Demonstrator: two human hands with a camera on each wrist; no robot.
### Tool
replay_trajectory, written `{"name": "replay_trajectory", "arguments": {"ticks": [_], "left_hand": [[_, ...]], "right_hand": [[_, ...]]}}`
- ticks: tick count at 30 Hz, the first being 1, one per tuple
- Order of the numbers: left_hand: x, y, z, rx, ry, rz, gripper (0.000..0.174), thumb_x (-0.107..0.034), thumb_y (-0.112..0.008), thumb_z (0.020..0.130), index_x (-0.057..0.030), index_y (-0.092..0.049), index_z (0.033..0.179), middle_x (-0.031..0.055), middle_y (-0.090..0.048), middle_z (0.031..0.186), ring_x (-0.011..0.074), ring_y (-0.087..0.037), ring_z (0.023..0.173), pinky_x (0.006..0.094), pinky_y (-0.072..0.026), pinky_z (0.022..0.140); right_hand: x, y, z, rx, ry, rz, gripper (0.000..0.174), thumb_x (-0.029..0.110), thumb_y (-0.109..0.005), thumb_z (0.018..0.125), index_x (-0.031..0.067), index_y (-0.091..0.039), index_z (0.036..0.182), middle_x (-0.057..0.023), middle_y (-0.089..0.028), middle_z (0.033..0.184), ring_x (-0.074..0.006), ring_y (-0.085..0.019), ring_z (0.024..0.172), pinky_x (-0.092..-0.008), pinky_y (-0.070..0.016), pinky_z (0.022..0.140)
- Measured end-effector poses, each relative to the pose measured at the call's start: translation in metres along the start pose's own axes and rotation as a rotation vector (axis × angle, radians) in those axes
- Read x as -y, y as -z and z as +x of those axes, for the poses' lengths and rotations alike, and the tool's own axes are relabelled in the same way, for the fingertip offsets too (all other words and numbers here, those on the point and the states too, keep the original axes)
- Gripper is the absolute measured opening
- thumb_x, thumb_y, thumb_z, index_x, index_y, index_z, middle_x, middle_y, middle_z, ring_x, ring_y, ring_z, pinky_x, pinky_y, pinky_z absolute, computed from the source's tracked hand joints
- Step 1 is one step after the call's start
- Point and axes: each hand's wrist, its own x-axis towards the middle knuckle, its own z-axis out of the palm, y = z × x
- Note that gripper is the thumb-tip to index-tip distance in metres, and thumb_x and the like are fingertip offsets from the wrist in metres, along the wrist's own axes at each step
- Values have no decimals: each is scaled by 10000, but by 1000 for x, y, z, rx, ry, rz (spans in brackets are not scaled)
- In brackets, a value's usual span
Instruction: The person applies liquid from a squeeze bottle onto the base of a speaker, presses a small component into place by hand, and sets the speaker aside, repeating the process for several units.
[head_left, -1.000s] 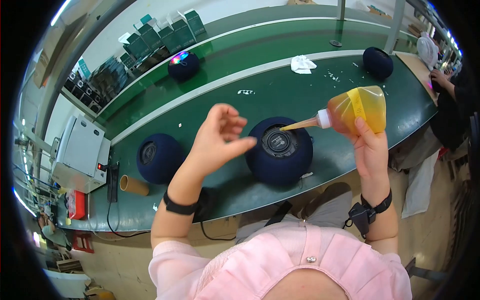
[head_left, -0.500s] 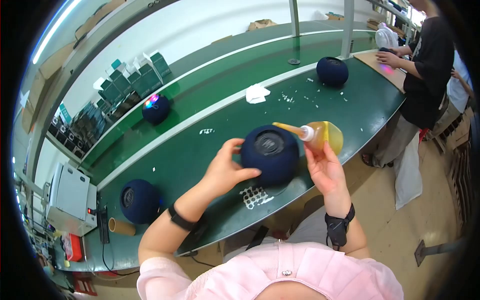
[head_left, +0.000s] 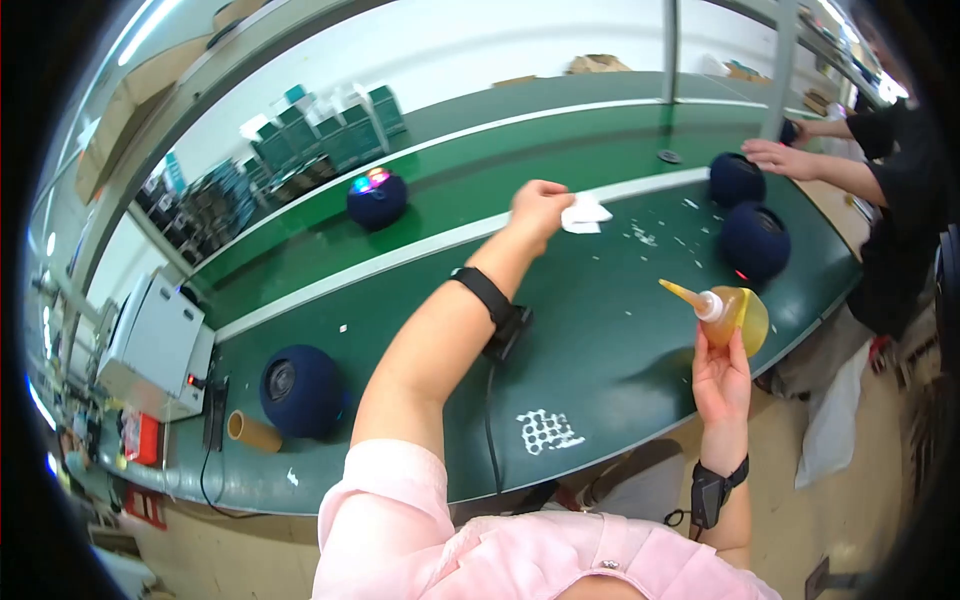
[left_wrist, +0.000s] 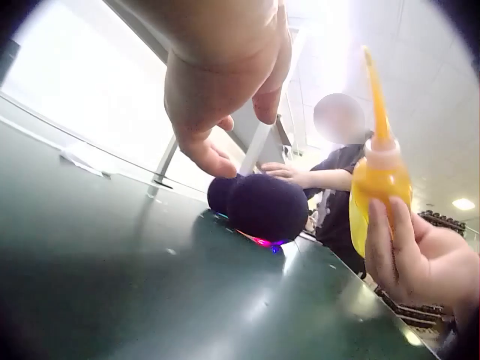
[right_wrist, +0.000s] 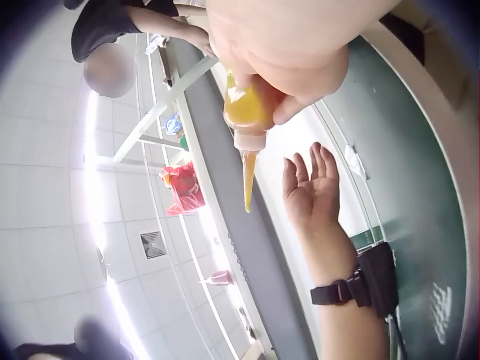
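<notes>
The right hand (head_left: 722, 385) grips a squeeze bottle (head_left: 740, 322) of yellow liquid, its nozzle pointing up and left. In the left wrist view the bottle (left_wrist: 381, 191) is upright. The left hand (head_left: 541, 212) is stretched over the bench beside a crumpled white paper (head_left: 588, 215). In the right wrist view the left hand (right_wrist: 313, 187) is empty, fingers relaxed. A dark blue round speaker (head_left: 755, 243) rests beyond the bottle, with another speaker (head_left: 737, 180) just behind it. Coloured light shows under the nearer speaker (left_wrist: 267, 210) in the left wrist view.
Another speaker (head_left: 302, 392) and a cardboard tube (head_left: 254, 432) stand at the left, near a grey machine (head_left: 160, 345). A lit speaker (head_left: 377, 200) sits on the far green strip (head_left: 470, 185). A perforated white sheet (head_left: 548, 432) lies near the front edge. Another person's hand (head_left: 782, 160) reaches in.
The speaker that was between the hands now sits at the right, close to the other one. The left hand has left it and moved forward. The other person's hand has come near the speakers.
</notes>
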Motion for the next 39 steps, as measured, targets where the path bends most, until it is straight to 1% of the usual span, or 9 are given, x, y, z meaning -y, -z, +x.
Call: {"name": "replay_trajectory", "arguments": {"ticks": [4, 5, 8, 14, 22, 26, 28, 32, 39], "left_hand": [[50, 139, 68, -535, 70, 228, 420, -159, -684, 710, -16, -568, 1088, 101, -594, 963, 210, -581, 738, 331, -481, 644], [59, 179, 82, -581, 170, 217, 336, -178, -699, 644, 2, -647, 923, 195, -626, 1010, 269, -621, 909, 359, -472, 819], [53, 224, 76, -1218, 306, 319, 504, -241, -694, 662, 53, -583, 1057, 212, -600, 1080, 317, -593, 1008, 362, -472, 863], [66, 259, 96, -1004, 452, -347, 724, -468, -715, 683, 24, -521, 1177, 166, -563, 1148, 322, -573, 963, 496, -477, 714], [68, 240, 116, -1033, 381, -241, 778, -200, -804, 484, 130, -502, 1121, 222, -552, 1152, 296, -570, 1010, 341, -454, 874], [79, 217, 106, -863, 117, 63, 893, -231, -809, 483, 26, -388, 1227, 212, -513, 1168, 304, -543, 1045, 361, -436, 907], [79, 205, 99, -790, -58, 225, 835, -208, -798, 503, 33, -414, 1205, 174, -545, 1115, 244, -581, 945, 320, -473, 803], [52, 169, 53, -534, -135, 331, 883, -261, -789, 505, -8, -397, 1255, 206, -418, 1231, 317, -465, 1123, 377, -413, 940], [9, 101, -86, -68, -794, 814, 887, -143, -743, 484, -32, -379, 1286, 197, -412, 1163, 373, -436, 1101, 400, -386, 953]], "right_hand": [[-17, -8, 20, 20, -47, -75, 333, 193, -475, 934, 29, -458, 1224, -117, -520, 1206, -229, -513, 1116, -339, -455, 961], [-20, -10, 23, 16, -52, -95, 330, 199, -458, 942, 43, -454, 1233, -109, -519, 1214, -224, -514, 1117, -336, -458, 954], [-22, -5, 33, 48, -58, -98, 328, 201, -445, 947, 56, -449, 1241, -107, -508, 1236, -223, -513, 1121, -334, -462, 949], [-23, -2, 36, 53, -58, -49, 345, 208, -433, 949, 66, -423, 1263, -107, -479, 1271, -230, -491, 1156, -345, -457, 963], [-22, -3, 36, 87, -103, -110, 335, 213, -424, 952, 78, -428, 1258, -99, -487, 1260, -233, -506, 1133, -361, -480, 933], [-21, 1, 38, 56, -100, -98, 335, 213, -423, 952, 76, -431, 1258, -99, -490, 1256, -231, -505, 1135, -357, -482, 927], [-20, 2, 38, 102, -107, -103, 340, 210, -423, 952, 73, -427, 1263, -101, -485, 1263, -231, -502, 1139, -354, -479, 930], [-21, 1, 38, 174, -123, -84, 348, 197, -432, 948, 63, -421, 1269, -114, -474, 1277, -234, -498, 1147, -350, -476, 936], [-22, 2, 43, 196, -99, -29, 342, 171, -458, 937, 46, -438, 1254, -123, -492, 1257, -243, -507, 1135, -350, -468, 946]]}}
